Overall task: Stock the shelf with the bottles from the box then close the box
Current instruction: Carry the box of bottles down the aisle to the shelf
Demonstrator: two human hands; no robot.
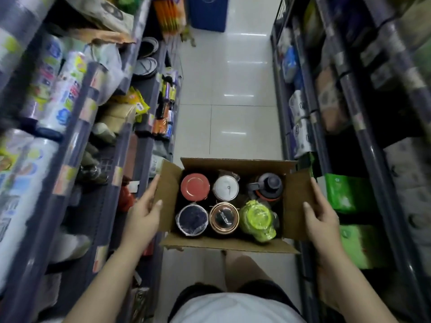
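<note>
Box open, all six bottles unshelved.
Your left hand (145, 212) and right hand (320, 214) each grip a side flap, steadying the box (229, 244) between the shelves.

White tiled floor (233, 78) at twelve o'clock, blue bin (207, 12) at its far end, green packages (345, 194) at three o'clock, yellow packets (137, 103) at ten o'clock, grey plates (147, 66) above them

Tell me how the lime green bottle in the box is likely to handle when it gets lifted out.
The green bottle seems wrapped in clear film, so it may feel slippery. Its lumpy lid probably offers a fair grip. It leans in the box, so it might tip once stood on a shelf.
</note>
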